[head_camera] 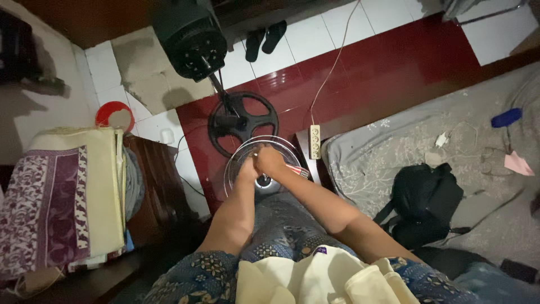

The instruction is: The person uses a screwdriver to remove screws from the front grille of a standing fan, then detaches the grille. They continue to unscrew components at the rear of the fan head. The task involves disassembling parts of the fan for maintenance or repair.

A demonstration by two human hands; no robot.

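A round wire fan grille (pixel 233 160) with a grey centre cap lies in front of my knees. My left hand (pixel 247 169) rests on the grille near its middle. My right hand (pixel 269 160) is closed just above it, close against the left hand; whether it holds a small tool I cannot tell. A standing fan with its grille off stands behind: the black motor head (pixel 188 36) on a pole rising from a round black base (pixel 243 121).
A white power strip (pixel 314 141) with a cable lies right of the grille. A grey mattress (pixel 394 146) carries a black bag (pixel 424 200). Folded cloths (pixel 62 197) sit at left, a red lid (pixel 114 116) and black sandals (pixel 265 38) on the tiles.
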